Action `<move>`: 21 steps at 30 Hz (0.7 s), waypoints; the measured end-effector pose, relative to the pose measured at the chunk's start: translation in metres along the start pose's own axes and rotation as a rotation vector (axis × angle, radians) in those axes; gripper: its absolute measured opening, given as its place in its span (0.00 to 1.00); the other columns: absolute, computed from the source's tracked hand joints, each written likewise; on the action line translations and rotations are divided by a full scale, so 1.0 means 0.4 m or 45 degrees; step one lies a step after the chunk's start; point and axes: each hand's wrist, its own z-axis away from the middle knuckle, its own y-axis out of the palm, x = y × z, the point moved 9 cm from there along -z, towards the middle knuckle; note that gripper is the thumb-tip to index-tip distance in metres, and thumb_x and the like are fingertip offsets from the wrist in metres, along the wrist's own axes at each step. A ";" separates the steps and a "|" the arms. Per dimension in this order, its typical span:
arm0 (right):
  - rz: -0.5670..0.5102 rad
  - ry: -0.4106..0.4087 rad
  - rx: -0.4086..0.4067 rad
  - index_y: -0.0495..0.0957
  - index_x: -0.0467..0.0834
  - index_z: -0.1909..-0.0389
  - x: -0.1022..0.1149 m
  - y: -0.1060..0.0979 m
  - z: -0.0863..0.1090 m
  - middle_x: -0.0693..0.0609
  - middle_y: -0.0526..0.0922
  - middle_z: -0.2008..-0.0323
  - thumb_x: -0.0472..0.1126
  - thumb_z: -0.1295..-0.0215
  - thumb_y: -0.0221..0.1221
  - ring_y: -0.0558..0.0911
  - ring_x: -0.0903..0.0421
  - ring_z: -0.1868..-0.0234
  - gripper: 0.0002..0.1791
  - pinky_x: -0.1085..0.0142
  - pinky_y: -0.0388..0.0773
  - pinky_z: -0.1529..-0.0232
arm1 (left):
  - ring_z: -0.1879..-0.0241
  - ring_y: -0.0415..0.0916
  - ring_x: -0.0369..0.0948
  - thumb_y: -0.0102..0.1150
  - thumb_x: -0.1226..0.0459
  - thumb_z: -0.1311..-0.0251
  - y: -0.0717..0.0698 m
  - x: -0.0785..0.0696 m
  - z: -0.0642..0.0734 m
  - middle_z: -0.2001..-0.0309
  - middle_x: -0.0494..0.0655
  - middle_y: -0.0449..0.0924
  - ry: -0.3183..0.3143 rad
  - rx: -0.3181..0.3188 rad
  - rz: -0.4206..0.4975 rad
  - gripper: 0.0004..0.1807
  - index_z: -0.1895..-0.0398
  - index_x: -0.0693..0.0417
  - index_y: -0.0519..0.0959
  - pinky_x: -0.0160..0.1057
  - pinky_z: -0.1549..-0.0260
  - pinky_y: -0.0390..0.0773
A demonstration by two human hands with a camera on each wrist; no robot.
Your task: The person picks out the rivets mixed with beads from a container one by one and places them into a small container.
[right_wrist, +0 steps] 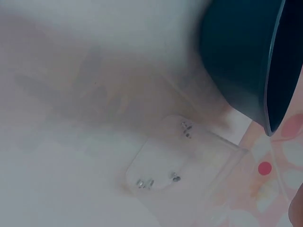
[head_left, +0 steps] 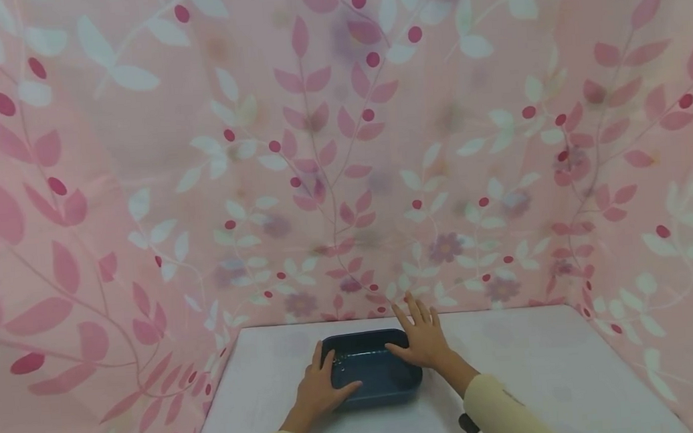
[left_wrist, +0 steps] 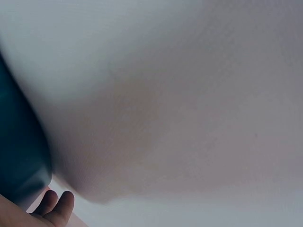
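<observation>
A dark blue rectangular dish [head_left: 374,397] with rounded corners lies on the white table; several small shiny bits [head_left: 340,361] show inside its left end. My left hand [head_left: 322,387] is at the dish's left end, thumb and fingers spread apart over the rim. At the right end is my right hand [head_left: 424,342], its fingers spread and pointing away, its thumb reaching over the dish. In the left wrist view, two fingertips [left_wrist: 59,208] appear beside the dish [left_wrist: 23,142]. The right wrist view shows the dish's outer wall [right_wrist: 236,52] and only an edge of a finger [right_wrist: 297,208].
On the table in the right wrist view lies a clear plastic tray or lid [right_wrist: 161,156] holding several small metal pieces [right_wrist: 176,177]. A small dark object [head_left: 468,425] sits below the right sleeve. Pink leaf-patterned cloth [head_left: 332,177] hangs behind the white table [head_left: 260,357] and along its sides.
</observation>
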 end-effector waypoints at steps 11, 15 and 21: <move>0.011 0.032 0.114 0.57 0.51 0.24 0.014 0.031 0.004 0.38 0.47 0.22 0.71 0.44 0.59 0.56 0.37 0.25 0.51 0.33 0.51 0.31 | 0.37 0.68 0.62 0.59 0.23 0.59 -0.007 -0.006 -0.005 0.22 0.55 0.47 0.017 -0.010 0.012 0.60 0.28 0.53 0.65 0.64 0.53 0.77; 0.045 0.023 0.132 0.56 0.50 0.23 0.019 0.037 0.005 0.37 0.48 0.22 0.72 0.44 0.58 0.56 0.37 0.25 0.52 0.34 0.51 0.30 | 0.37 0.69 0.62 0.60 0.24 0.59 -0.011 -0.006 -0.005 0.22 0.55 0.47 0.009 -0.017 0.002 0.60 0.28 0.53 0.65 0.64 0.53 0.77; 0.067 0.028 0.130 0.57 0.50 0.23 0.017 0.052 0.018 0.38 0.48 0.22 0.72 0.44 0.59 0.57 0.37 0.25 0.52 0.34 0.53 0.31 | 0.38 0.69 0.62 0.59 0.23 0.59 -0.010 -0.013 0.003 0.22 0.56 0.48 0.016 0.003 -0.005 0.60 0.28 0.54 0.66 0.64 0.53 0.77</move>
